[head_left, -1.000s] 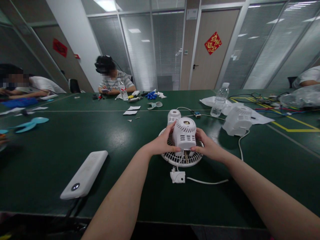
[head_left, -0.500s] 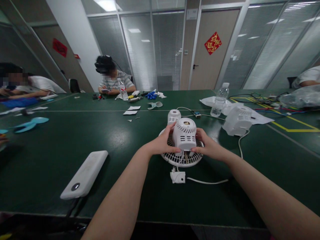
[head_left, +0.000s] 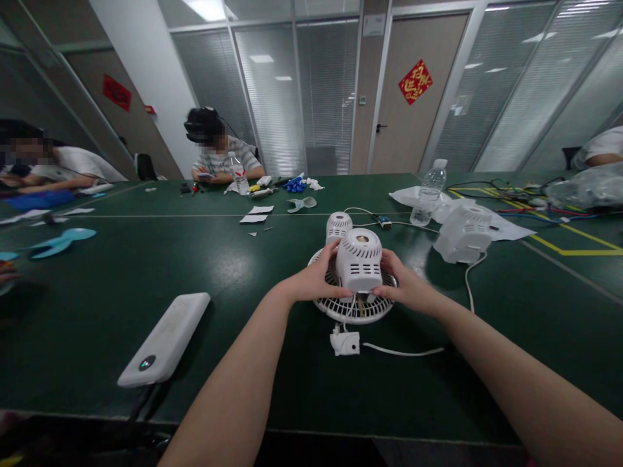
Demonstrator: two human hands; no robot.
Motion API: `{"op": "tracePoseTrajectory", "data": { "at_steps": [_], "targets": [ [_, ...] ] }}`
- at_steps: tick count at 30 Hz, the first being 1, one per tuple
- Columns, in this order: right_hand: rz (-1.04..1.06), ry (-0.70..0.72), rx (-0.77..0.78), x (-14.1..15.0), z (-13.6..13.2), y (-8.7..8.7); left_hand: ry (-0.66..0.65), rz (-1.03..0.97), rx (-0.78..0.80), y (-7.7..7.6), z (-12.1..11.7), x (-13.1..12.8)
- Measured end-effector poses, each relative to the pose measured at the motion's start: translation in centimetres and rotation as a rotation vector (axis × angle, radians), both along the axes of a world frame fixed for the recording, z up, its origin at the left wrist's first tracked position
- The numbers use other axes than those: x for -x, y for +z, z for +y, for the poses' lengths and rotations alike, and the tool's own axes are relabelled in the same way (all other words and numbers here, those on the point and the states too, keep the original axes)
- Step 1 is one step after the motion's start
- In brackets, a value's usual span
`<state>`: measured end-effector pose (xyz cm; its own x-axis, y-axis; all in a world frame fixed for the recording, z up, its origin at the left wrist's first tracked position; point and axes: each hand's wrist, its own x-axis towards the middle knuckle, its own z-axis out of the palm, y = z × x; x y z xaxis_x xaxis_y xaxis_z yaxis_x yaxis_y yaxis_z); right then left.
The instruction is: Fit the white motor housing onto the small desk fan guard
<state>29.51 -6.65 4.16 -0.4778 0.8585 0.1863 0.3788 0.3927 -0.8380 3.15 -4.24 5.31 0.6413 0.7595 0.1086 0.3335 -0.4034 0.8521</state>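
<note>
Motor housing (head_left: 359, 259), white, vented, sits on a round white fan grille (head_left: 354, 310) lying flat on the green tabletop (head_left: 243, 272), near the middle, just ahead of the person.

Left to right, counted:
- One blue fan blade (head_left: 61, 240) far left; a second, paler one (head_left: 302, 204) mid-table.
- One white power bank (head_left: 165, 337), near left, with a dark cable off its near end.
- Left hand (head_left: 316, 280): fingers curled, pressed against the housing's left side, thumb up top.
- One small white switch box (head_left: 345, 342) just below the grille, with a white cord (head_left: 403, 352) trailing right.
- One smaller vented cap (head_left: 338, 226) just behind the housing.
- Right hand (head_left: 406, 285): fingers closed on the housing's right side.
- One water bottle (head_left: 428, 193), upright.
- One more white housing (head_left: 464, 233), right, on white paper.
- Three other people seated at the far edges.

Against the earlier frames: both hands keep the same grip; housing and grille unmoved. Only the view has shifted very slightly.
</note>
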Motion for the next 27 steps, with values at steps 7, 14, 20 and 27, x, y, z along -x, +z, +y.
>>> {"op": "tracePoseTrajectory", "data": {
  "at_steps": [7,14,20,27],
  "targets": [
    [-0.058,-0.037,-0.072,0.1,0.2,-0.6,0.0,-0.013,-0.005,-0.5,0.1,-0.2],
    [-0.097,-0.059,-0.12,0.4,0.0,-0.4,0.039,-0.024,-0.022,-0.6,0.0,-0.5],
    [-0.109,-0.083,-0.146,0.3,0.2,-1.0,0.027,-0.031,-0.017,-0.4,0.0,-0.4],
    [-0.121,-0.116,-0.155,0.8,-0.1,-0.7,0.04,0.048,-0.015,-0.3,0.2,-0.1]
  ]
}}
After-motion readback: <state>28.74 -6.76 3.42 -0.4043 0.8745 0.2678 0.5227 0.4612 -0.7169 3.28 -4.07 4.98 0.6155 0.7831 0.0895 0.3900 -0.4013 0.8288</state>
